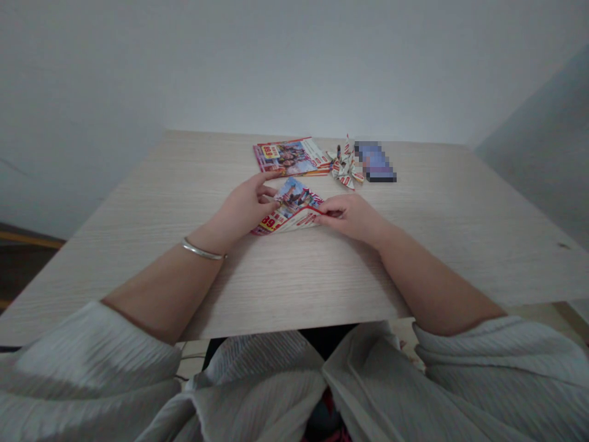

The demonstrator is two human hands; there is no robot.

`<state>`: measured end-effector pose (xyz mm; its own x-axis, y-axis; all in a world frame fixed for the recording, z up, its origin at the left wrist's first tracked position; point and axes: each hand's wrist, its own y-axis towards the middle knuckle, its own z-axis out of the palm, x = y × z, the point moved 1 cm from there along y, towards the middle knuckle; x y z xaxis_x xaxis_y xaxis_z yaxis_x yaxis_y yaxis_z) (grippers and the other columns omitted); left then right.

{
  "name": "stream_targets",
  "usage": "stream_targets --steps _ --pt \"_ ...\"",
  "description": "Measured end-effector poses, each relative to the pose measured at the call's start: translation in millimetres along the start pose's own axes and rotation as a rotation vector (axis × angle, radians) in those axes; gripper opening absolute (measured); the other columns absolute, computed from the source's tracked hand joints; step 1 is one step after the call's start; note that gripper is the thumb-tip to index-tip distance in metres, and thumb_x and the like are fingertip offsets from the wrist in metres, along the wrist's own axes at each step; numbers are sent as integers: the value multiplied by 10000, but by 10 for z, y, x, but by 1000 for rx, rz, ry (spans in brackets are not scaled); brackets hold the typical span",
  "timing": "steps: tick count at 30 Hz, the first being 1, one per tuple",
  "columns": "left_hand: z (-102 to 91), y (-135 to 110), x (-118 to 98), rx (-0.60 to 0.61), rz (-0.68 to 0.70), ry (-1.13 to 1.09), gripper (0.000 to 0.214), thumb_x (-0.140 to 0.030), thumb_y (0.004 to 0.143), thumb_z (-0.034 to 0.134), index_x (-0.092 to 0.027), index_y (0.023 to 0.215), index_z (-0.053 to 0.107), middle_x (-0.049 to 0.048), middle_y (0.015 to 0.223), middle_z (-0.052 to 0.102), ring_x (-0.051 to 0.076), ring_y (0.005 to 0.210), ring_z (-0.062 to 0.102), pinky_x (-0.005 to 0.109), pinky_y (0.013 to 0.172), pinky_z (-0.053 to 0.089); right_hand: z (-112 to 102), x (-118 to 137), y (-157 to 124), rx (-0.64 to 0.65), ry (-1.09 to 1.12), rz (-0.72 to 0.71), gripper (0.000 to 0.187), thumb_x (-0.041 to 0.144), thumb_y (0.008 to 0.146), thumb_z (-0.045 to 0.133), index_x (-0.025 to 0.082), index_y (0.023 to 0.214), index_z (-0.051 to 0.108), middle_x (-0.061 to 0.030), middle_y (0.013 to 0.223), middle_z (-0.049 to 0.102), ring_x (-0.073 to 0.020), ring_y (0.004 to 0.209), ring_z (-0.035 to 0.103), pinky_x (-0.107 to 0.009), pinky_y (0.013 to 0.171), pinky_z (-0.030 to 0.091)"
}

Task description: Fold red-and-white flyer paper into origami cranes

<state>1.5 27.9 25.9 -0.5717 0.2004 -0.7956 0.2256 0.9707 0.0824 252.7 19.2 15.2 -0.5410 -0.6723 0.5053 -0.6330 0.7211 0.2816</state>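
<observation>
Pinching one bent flyer (294, 201) are the left grip (245, 207) and right grip (355, 216), near one flyer stack (289, 157).

Sleeves (99, 347) are grey, perhaps pleated; the bangle (201, 252) is silvery.

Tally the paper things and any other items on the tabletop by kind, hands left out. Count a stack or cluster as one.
Partly folded flyer, at the hands: 1
Stack of flyers, sheets not countable: 1
Cluster of folded paper, pieces not clearly separable: 1
Phone-like object, pixelated: 1
Total: 4
</observation>
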Motion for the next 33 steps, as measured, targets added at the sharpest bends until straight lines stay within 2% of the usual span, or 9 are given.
stream_targets --steps 3,6,10,13,15,18,23,28,33 --pt "69 -2 17 8 100 39 729 -197 849 629 -204 1571 528 84 1083 788 171 788 714 276 692 596 22 -22 31 -110 17 -57 198 284 972 680 184 825 768 -128 1167 795 -237 1054 730 -377 923 552" --pt "114 -7 33 31 140 117 693 -170 843 573 -207 1535 584 64 1053 800 170 735 692 285 693 596 44 -54 35 -163 1 -33 210 313 966 694 189 804 745 -176 1376 716 -285 1258 680 -473 1081 507" --pt "97 -22 -24 27 251 234 474 -172 857 545 -236 1253 796 43 1226 793 220 1065 723 336 989 587 43 -74 29 -177 -15 82 215 347 954 710 205 794 729 -175 1437 680 -318 1349 632 -529 1117 476" --pt "71 -30 -76 32 290 289 359 -235 896 565 -216 1131 836 60 1207 801 244 1120 715 369 1054 556 36 -65 45 -137 22 69 224 322 951 706 213 755 701 -134 1315 748 -297 1246 683 -475 1045 500" --pt "64 -34 -94 17 304 330 316 -257 883 599 -186 1074 840 86 1154 810 255 1070 722 377 1022 560 37 -60 58 -96 54 62 254 313 952 693 210 721 670 -106 1150 792 -259 1052 725 -402 895 517" --pt "68 -44 -107 -10 283 353 278 -249 865 604 -168 1003 831 96 1049 815 248 962 722 364 935 563 37 -61 63 -85 64 85 273 315 943 694 207 698 641 -68 959 783 -202 839 672 -331 730 449" --pt "97 -82 -159 -28 168 107 322 -313 957 508 -180 1011 795 62 986 807 194 849 701 302 795 549 20 -19 53 -146 -19 138 293 327 918 744 206 673 639 -22 742 685 -171 725 565 -322 720 385" --pt "166 -112 -201 -13 210 -57 264 -360 849 689 -172 1019 762 43 943 780 169 792 663 272 713 513 10 79 49 -201 -88 209 273 375 925 762 204 722 697 -1 683 647 -162 695 526 -317 696 342" --pt "200 -117 -189 -49 189 -86 198 -343 833 710 -175 938 718 23 879 740 152 751 622 281 714 493 21 129 44 -241 -120 198 234 354 912 778 201 758 691 -17 732 669 -173 741 554 -318 710 359"
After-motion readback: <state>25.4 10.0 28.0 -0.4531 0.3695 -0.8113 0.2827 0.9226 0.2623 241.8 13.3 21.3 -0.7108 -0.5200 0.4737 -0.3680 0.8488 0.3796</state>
